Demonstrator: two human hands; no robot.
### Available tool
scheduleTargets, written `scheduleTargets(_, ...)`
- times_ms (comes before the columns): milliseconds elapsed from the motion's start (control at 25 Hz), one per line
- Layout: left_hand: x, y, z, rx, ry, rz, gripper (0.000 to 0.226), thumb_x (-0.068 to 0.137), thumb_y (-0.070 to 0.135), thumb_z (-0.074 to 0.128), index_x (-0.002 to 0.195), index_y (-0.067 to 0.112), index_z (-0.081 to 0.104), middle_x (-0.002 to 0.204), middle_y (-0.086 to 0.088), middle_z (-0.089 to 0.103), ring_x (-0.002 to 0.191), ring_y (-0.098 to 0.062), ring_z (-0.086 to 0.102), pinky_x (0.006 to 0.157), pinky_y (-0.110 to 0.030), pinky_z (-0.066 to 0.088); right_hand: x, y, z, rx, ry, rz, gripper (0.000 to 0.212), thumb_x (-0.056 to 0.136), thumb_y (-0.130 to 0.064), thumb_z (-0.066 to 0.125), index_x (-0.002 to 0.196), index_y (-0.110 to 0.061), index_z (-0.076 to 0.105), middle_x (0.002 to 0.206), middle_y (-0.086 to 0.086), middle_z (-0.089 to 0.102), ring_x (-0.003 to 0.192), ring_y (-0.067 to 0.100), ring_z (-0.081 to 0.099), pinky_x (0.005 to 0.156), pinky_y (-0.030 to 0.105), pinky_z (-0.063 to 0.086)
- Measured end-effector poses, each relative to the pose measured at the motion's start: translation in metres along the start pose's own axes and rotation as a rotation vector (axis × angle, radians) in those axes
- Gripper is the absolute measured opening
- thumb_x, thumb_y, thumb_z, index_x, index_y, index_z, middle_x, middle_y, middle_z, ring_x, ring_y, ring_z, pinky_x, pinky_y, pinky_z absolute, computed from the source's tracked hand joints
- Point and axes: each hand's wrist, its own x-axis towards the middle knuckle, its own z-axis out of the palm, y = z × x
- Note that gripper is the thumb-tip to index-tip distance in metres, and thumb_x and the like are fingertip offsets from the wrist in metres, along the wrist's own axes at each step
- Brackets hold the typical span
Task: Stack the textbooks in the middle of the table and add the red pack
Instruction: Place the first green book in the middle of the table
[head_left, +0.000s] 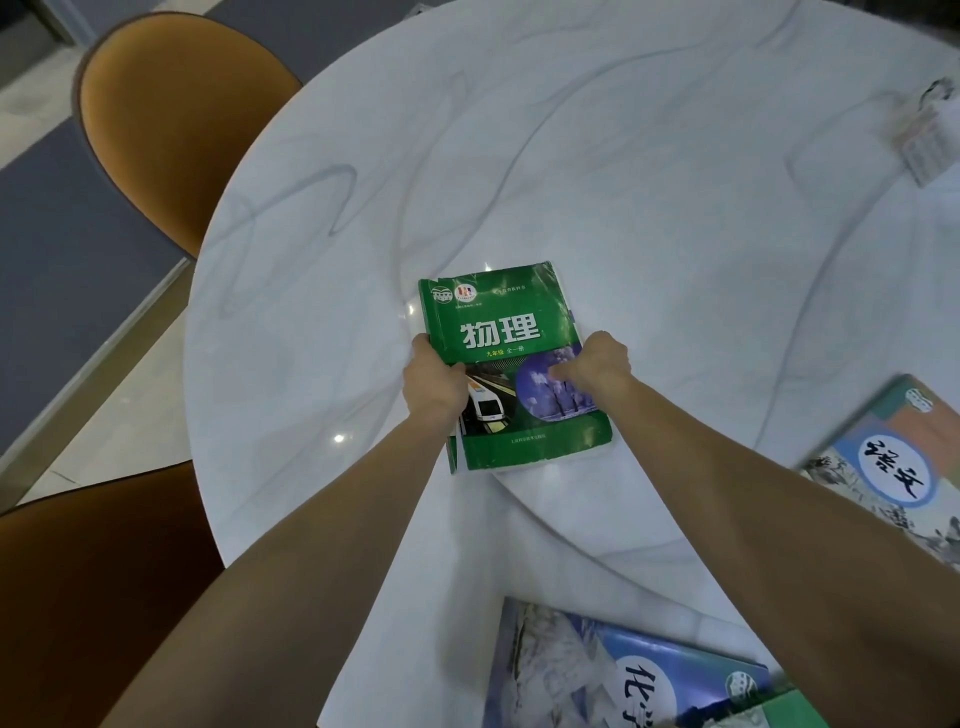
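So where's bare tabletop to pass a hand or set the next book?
Bare marble lies beyond the green book, out to the pack at far right, and left toward the table edge. Crowded near right: the blue book and the grey-blue book, with the right forearm crossing.

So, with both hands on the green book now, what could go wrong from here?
1. The green physics book looks worn, with pages showing past the cover at its lower left corner; the left hand and right hand may bend or loosen them.
2. The blue book and the pale book lie partly out of view near the table edge; a forearm could push them off.
3. The pack at the far right is blurred and far away.
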Motion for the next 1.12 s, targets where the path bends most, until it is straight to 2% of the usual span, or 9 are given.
scheduleTargets(80, -0.002, -0.001, 0.000, -0.081, 0.018, 0.011, 0.039, 0.093, 0.004, 0.047, 0.132, 0.010, 0.042, 0.122, -0.016, 0.063, 0.108, -0.031, 0.062, 0.088, -0.038, 0.051, 0.001, 0.001, -0.002, 0.074, -0.007, 0.010, 0.024, 0.083, -0.011, 0.066, 0.068, -0.007, 0.048, 0.085, 0.010, 0.055, 0.085, 0.028, 0.059, 0.055, 0.023, 0.043)
scheduleTargets(160, -0.006, 0.002, -0.001, -0.139, 0.023, 0.050, 0.039, 0.095, 0.003, 0.043, 0.133, 0.012, 0.043, 0.121, -0.016, 0.064, 0.106, -0.031, 0.063, 0.089, -0.038, 0.052, -0.001, 0.004, -0.005, 0.149, -0.021, 0.005, 0.016, 0.084, -0.009, 0.064, 0.073, -0.002, 0.055, 0.089, 0.013, 0.058, 0.080, 0.025, 0.057, 0.048, 0.021, 0.040)
scheduleTargets(240, -0.008, 0.007, -0.002, -0.153, 0.021, 0.097, 0.040, 0.095, 0.004, 0.042, 0.134, 0.014, 0.043, 0.119, -0.014, 0.065, 0.103, -0.028, 0.064, 0.086, -0.034, 0.051, -0.005, 0.009, -0.012, 0.250, -0.018, -0.002, 0.013, 0.083, -0.007, 0.065, 0.090, 0.004, 0.064, 0.089, 0.014, 0.060, 0.080, 0.024, 0.058, 0.059, 0.027, 0.050)
scheduleTargets(320, -0.014, 0.017, -0.002, -0.153, -0.006, 0.161, 0.041, 0.096, 0.003, 0.042, 0.135, 0.016, 0.044, 0.113, -0.010, 0.065, 0.097, -0.024, 0.062, 0.084, -0.029, 0.048, -0.013, 0.020, -0.024, 0.338, 0.004, -0.001, 0.007, 0.082, -0.006, 0.066, 0.078, -0.002, 0.062, 0.088, 0.015, 0.061, 0.080, 0.025, 0.060, 0.069, 0.033, 0.053)
scheduleTargets(400, -0.019, 0.029, 0.003, -0.152, -0.053, 0.219, 0.042, 0.096, 0.003, 0.043, 0.136, 0.017, 0.044, 0.105, -0.006, 0.062, 0.091, -0.020, 0.060, 0.083, -0.028, 0.048, -0.019, 0.034, -0.038, 0.407, 0.038, 0.004, 0.024, 0.082, -0.006, 0.067, 0.064, -0.012, 0.053, 0.087, 0.015, 0.062, 0.080, 0.025, 0.060, 0.070, 0.035, 0.053)
scheduleTargets(520, -0.029, 0.047, 0.022, -0.128, -0.147, 0.280, 0.040, 0.097, 0.004, 0.043, 0.135, 0.018, 0.044, 0.097, -0.003, 0.058, 0.087, -0.021, 0.061, 0.080, -0.031, 0.052, -0.028, 0.064, -0.057, 0.518, 0.084, 0.036, 0.026, 0.083, -0.007, 0.068, 0.065, -0.017, 0.051, 0.089, 0.014, 0.062, 0.080, 0.027, 0.061, 0.082, 0.042, 0.055)
scheduleTargets(840, -0.056, 0.061, 0.088, -0.045, -0.355, 0.290, 0.040, 0.097, 0.004, 0.044, 0.134, 0.017, 0.047, 0.095, -0.006, 0.057, 0.097, -0.031, 0.067, 0.090, -0.044, 0.056, -0.042, 0.137, -0.086, 0.564, 0.195, 0.172, 0.025, 0.083, -0.007, 0.068, 0.068, -0.016, 0.050, 0.090, 0.014, 0.064, 0.081, 0.027, 0.062, 0.077, 0.040, 0.056)
scheduleTargets(960, -0.061, 0.059, 0.106, -0.005, -0.394, 0.296, 0.040, 0.097, 0.005, 0.045, 0.135, 0.018, 0.046, 0.100, -0.011, 0.063, 0.092, -0.027, 0.065, 0.089, -0.045, 0.056, -0.042, 0.156, -0.088, 0.558, 0.197, 0.213, 0.022, 0.083, -0.007, 0.068, 0.069, -0.015, 0.052, 0.094, 0.017, 0.067, 0.083, 0.028, 0.064, 0.084, 0.044, 0.057)
scheduleTargets(1120, -0.065, 0.055, 0.115, 0.062, -0.401, 0.332, 0.043, 0.096, 0.005, 0.049, 0.137, 0.016, 0.043, 0.116, -0.016, 0.066, 0.098, -0.026, 0.065, 0.087, -0.034, 0.053, -0.042, 0.170, -0.084, 0.486, 0.238, 0.205, 0.009, 0.085, -0.008, 0.066, 0.084, -0.009, 0.057, 0.087, 0.014, 0.063, 0.078, 0.025, 0.057, 0.061, 0.028, 0.049)
